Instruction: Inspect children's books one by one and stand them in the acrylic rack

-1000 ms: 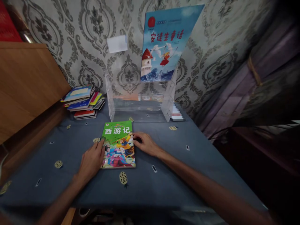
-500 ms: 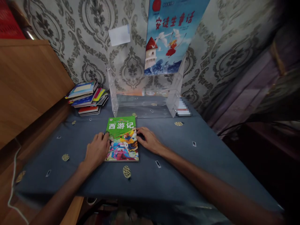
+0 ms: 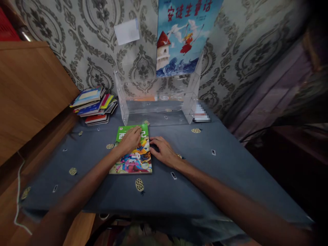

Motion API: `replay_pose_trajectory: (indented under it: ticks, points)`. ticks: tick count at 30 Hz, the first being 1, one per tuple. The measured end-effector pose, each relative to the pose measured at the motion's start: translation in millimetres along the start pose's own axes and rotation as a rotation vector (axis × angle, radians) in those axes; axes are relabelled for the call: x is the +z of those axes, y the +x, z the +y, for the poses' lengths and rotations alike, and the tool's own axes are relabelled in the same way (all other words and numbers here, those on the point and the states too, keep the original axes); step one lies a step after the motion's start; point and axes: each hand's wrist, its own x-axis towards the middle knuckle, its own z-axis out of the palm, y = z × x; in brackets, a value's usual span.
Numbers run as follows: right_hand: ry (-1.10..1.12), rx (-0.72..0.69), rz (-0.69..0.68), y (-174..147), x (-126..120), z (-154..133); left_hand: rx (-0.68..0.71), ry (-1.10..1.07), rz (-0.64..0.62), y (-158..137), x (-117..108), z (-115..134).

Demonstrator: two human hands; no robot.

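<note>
A green picture book [image 3: 138, 166] with white Chinese characters and colourful figures lies face up on the table. My left hand [image 3: 131, 139] rests flat across the upper part of its cover, fingers stretched out and hiding part of the title. By the book's right edge is my right hand [image 3: 162, 152], its thumb and fingers apart, the fingertips at or touching the edge. Neither hand grips anything.
Behind the book stands a clear acrylic rack [image 3: 153, 108], with a large blue book [image 3: 176, 48] upright at its top. A stack of books [image 3: 93, 106] sits at the back left. The tablecloth [image 3: 205, 184] is dark blue. A wooden cabinet [image 3: 30, 85] borders the left side.
My left hand has moved from the book's left edge up and right onto its cover. The right hand has stayed at the right edge. The view has shifted slightly.
</note>
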Motion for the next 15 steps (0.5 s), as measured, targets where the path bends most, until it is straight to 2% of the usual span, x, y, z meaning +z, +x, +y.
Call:
replay_pose_trajectory:
  ticks: [3, 6, 11, 15]
  points:
    - [-0.015, -0.005, -0.012, -0.1, -0.9, -0.9, 0.051, -0.026, -0.018, 17.7, 6.3, 0.1]
    - [-0.039, -0.013, -0.024, -0.3, -1.5, -2.1, 0.058, -0.039, -0.034, 22.6, 8.6, -2.2]
    - [-0.063, -0.011, -0.029, -0.3, -1.3, -2.4, 0.064, -0.060, -0.067, 13.5, 3.9, 0.1]
    - [-0.070, -0.016, -0.039, -0.4, -1.5, -2.2, 0.116, -0.100, -0.106, -6.2, -6.0, 11.8]
